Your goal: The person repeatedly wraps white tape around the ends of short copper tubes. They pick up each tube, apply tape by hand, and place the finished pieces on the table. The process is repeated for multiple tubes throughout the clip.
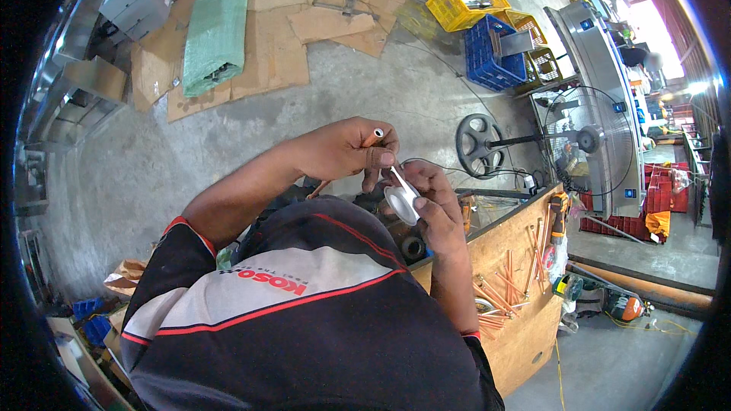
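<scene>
My left hand [352, 149] is closed around a copper tube [372, 138], whose open end points up past the fingers. My right hand [439, 204] grips a small white roll of tape [400, 206] between thumb and fingers. From the roll a narrow white strip runs up to my left thumb, beside the tube. The two hands are close together in front of my body, and the fingers partly hide the tube.
To my right, several copper tubes [509, 286] lie on a wooden bench top [525, 342], near an orange-and-black tool [559, 217]. A standing fan [586, 139] is beyond. Yellow [449, 11] and blue crates [487, 61] stand ahead; a green wrapped package [217, 34] rests on cardboard.
</scene>
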Demonstrator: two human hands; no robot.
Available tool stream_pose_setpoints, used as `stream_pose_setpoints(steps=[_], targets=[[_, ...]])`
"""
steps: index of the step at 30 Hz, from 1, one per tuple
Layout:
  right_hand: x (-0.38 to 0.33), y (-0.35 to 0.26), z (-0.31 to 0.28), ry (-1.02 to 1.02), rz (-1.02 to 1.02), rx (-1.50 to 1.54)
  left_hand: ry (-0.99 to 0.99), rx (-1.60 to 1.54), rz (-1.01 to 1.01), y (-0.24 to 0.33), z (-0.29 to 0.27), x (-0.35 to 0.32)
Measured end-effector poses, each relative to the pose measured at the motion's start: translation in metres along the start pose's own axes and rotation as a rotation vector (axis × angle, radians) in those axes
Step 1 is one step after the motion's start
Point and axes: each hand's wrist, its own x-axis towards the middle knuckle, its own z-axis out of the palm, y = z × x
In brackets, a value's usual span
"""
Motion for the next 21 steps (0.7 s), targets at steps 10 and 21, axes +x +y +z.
stream_pose_setpoints(steps=[10, 21], targets=[[0.012, -0.012, 0.002, 0.113, 0.009, -0.694, 0.099, 0.246, -0.076, -0.004, 0.002, 0.002], [0.041, -0.014, 0.022, 0.166, -0.261, -0.864, 0.386, 0.017, 0.127, -0.025, -0.017, -0.004]])
